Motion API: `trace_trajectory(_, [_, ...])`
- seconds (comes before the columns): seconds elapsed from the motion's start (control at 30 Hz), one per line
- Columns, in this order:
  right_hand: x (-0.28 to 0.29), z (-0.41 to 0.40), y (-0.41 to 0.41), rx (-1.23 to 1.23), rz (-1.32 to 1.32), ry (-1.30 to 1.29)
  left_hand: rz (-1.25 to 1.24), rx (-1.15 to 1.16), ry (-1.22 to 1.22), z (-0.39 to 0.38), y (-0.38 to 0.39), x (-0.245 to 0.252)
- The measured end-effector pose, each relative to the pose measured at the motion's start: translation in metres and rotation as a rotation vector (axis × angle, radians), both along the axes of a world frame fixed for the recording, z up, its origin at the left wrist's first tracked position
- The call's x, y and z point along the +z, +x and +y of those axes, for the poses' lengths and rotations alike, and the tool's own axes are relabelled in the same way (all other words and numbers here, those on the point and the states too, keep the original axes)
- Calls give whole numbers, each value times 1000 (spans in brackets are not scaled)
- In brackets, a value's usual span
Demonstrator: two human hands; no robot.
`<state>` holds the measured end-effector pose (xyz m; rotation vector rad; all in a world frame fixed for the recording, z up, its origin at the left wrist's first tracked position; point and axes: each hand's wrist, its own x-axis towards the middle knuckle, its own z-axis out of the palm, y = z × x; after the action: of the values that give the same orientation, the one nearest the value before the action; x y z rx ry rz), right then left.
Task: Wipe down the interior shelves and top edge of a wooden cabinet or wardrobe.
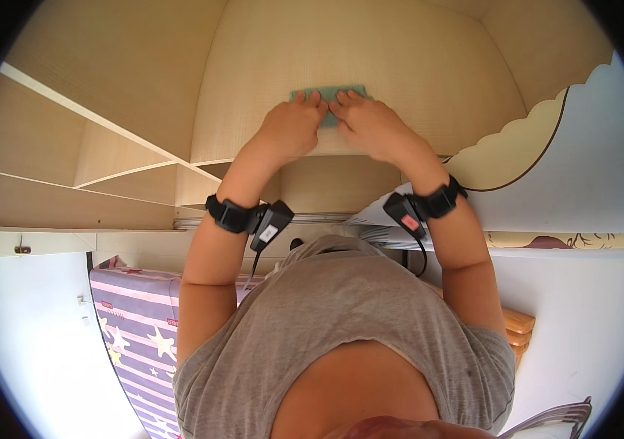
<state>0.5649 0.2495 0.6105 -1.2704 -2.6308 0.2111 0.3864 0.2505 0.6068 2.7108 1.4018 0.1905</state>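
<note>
A folded green cloth (327, 118) lies flat on a pale wood-grain shelf (268, 66) inside a cabinet. My left hand (292, 127) presses on the cloth's left part, fingers pointing away from me. Beside it my right hand (375, 127) bears down on the right part, its fingertips near the cloth's far edge. The two hands almost meet at the middle, and they hide much of the cloth. Each forearm wears a black strap with a small cabled device, the left device (272, 222) and the right device (404, 213).
Cabinet dividers (125, 137) form compartments on the left. A lower compartment (339, 178) opens below the shelf's front edge. To the right stands a white door panel (558, 148) with a scalloped cream pattern. A bed with striped, star-printed bedding (142, 329) is behind me at left.
</note>
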Motion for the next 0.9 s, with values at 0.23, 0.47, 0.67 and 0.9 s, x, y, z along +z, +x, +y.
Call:
trace_trajectory(0.23, [14, -17, 7, -24, -116, -132, 67, 19, -171, -4, 22, 15])
trace_trajectory(0.47, [-2, 58, 28, -61, 23, -120, 28, -68, -146, 56, 35, 14])
trace_trajectory(0.67, [13, 106, 27, -239, 27, -141, -66, 19, 60, 100, 49, -19])
trace_trajectory(0.9, [-18, 94, 44, -180, 92, 13, 5, 63, -125, 74, 56, -6])
